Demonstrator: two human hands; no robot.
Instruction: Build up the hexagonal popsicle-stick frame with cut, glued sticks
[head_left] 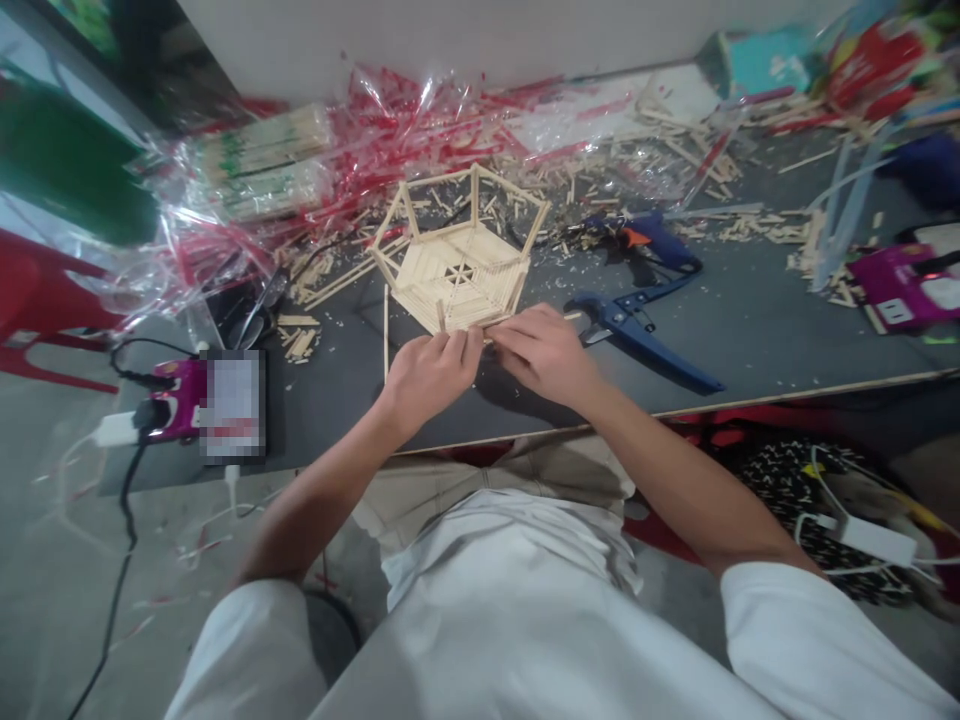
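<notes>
A hexagonal model of thin wooden sticks [459, 270], with a slatted floor and upright posts joined by a top rail, stands on the dark table [750, 330]. My left hand [429, 372] and my right hand [541, 352] meet at its near edge, fingers pinched together on a thin wooden stick [573, 317] lying along that edge. One loose long stick [386, 330] lies just left of the model.
Blue cutting pliers [645, 335] lie right of my right hand, a blue glue gun [652, 240] behind them. Crumpled red-and-clear wrapping [352, 160], stick packs [262, 165] and wood scraps fill the back. A purple device with cables [176, 400] sits left, another [900, 285] right.
</notes>
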